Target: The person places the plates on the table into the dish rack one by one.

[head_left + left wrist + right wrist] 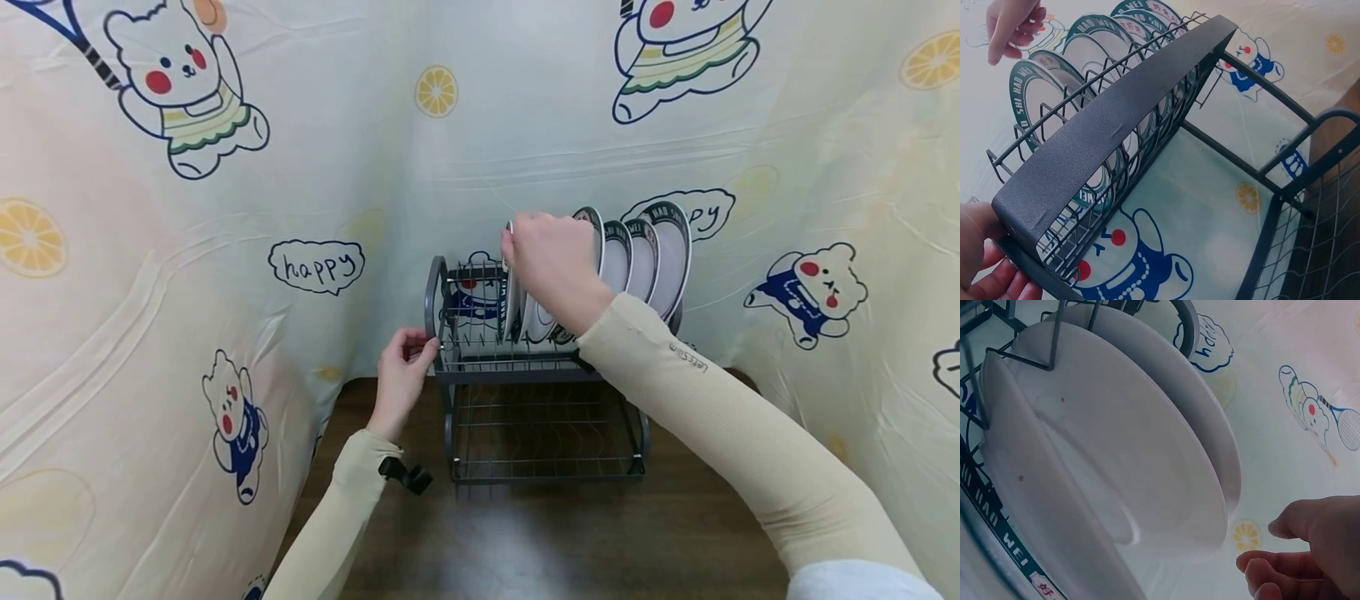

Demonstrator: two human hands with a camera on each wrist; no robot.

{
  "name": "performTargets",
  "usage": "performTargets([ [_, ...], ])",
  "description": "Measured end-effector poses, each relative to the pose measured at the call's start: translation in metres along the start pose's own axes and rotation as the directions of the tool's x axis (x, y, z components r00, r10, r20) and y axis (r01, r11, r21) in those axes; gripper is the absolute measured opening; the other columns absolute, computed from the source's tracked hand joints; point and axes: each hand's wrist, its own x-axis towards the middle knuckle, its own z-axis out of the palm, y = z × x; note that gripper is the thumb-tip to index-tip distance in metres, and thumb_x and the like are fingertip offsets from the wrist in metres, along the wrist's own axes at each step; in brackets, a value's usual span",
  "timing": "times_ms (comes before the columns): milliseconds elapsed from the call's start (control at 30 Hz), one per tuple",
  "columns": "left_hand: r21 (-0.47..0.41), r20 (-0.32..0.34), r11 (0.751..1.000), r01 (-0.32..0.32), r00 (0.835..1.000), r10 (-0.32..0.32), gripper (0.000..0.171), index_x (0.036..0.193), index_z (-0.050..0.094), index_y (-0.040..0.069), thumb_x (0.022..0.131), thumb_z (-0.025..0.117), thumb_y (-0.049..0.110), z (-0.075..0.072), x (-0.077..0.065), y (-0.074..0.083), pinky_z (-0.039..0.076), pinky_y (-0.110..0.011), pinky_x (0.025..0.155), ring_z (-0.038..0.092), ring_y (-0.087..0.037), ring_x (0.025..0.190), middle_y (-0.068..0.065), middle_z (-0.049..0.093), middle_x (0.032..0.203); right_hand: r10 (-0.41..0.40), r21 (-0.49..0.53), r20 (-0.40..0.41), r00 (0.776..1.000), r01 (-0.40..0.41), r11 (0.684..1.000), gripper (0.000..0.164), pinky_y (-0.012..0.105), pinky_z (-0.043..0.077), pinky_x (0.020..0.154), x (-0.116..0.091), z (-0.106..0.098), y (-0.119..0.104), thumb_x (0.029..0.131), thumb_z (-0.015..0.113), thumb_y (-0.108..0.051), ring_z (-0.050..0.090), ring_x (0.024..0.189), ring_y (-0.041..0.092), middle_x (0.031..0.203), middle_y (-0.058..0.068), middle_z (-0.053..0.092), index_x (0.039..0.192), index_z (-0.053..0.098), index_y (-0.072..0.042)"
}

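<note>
A dark grey two-tier dish rack (pixel 517 377) stands on the wooden table. Several white plates with dark green lettered rims, among them a plate (pixel 670 254) at the right end, stand upright in its upper tier. My left hand (pixel 403 371) grips the rack's left end, thumb and fingers around the frame (pixel 1094 134). Over the plates in the head view is my right hand (pixel 558 262), hiding some of them. In the right wrist view its loosely bent fingers (pixel 1272 565) are empty, a little apart from the nearest plate's white back (pixel 1147 444).
The rack's lower tier (pixel 547 458) is a bare wire shelf. A pale cloth (pixel 390 183) printed with bears and orange slices hangs behind and on both sides. Brown tabletop (pixel 540 542) shows in front. A black strap piece (pixel 405 475) sits on the left wrist.
</note>
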Motion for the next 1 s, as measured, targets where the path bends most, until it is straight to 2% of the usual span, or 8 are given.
performTargets([
  [100,-0.002,-0.002,1.000,-0.002,1.000,0.002,0.021,0.117,0.063,0.001,0.102,0.068,0.015,0.000,0.001,0.000,0.053,-0.016,0.084,0.062,-0.027,0.103,-0.017,0.064,0.114,-0.026,0.027,-0.123,0.992,0.029,0.999,0.040,0.040,0.046,0.047,-0.011,0.001,0.007,0.108,0.051,-0.029,0.049,0.051,0.024,0.063,0.005,0.056,0.073,0.054,-0.010],
  [200,-0.003,0.000,1.000,-0.003,1.000,0.003,0.021,0.117,0.063,0.000,0.102,0.067,0.014,0.000,0.001,-0.001,0.052,-0.015,0.084,0.062,-0.027,0.103,-0.018,0.064,0.115,-0.053,0.041,-0.213,0.976,0.063,0.997,0.039,0.038,0.040,0.043,-0.020,0.003,0.013,0.106,0.054,-0.027,0.047,0.048,0.024,0.060,0.005,0.054,0.071,0.052,-0.010],
  [467,0.001,-0.007,1.000,0.028,1.000,-0.028,0.024,0.120,0.062,-0.002,0.103,0.067,0.015,0.001,0.000,0.001,0.049,-0.013,0.082,0.060,-0.028,0.106,-0.021,0.063,0.119,-0.114,0.077,-0.333,0.936,0.147,0.986,0.040,0.034,0.029,0.037,-0.040,0.004,0.029,0.104,0.055,-0.022,0.042,0.043,0.023,0.054,0.003,0.043,0.067,0.047,-0.010],
  [600,0.018,-0.003,0.999,0.050,0.999,-0.049,0.023,0.120,0.061,-0.006,0.103,0.064,0.009,0.000,-0.005,0.019,0.048,-0.013,0.082,0.060,-0.031,0.106,-0.024,0.063,0.118,-0.145,0.097,-0.392,0.908,0.197,0.976,0.038,0.032,0.024,0.036,-0.049,0.005,0.035,0.102,0.057,-0.019,0.040,0.042,0.022,0.053,0.002,0.042,0.067,0.049,-0.009],
  [733,0.012,-0.002,0.999,0.052,0.999,-0.052,0.022,0.119,0.060,-0.008,0.103,0.064,0.006,-0.001,-0.011,0.035,0.049,-0.013,0.082,0.060,-0.032,0.105,-0.025,0.063,0.117,-0.164,0.089,-0.408,0.898,0.218,0.972,0.036,0.029,0.020,0.037,-0.059,0.004,0.040,0.102,0.057,-0.020,0.038,0.041,0.020,0.053,0.002,0.043,0.068,0.053,-0.008],
  [1000,-0.010,-0.002,0.998,0.061,0.998,-0.061,0.021,0.119,0.060,-0.007,0.103,0.064,0.006,0.000,-0.011,0.034,0.048,-0.011,0.082,0.060,-0.031,0.107,-0.026,0.062,0.119,-0.152,0.115,-0.394,0.906,0.213,0.970,0.038,0.029,0.020,0.036,-0.079,0.004,0.046,0.102,0.055,-0.021,0.036,0.041,0.019,0.053,0.000,0.039,0.067,0.050,-0.008],
])
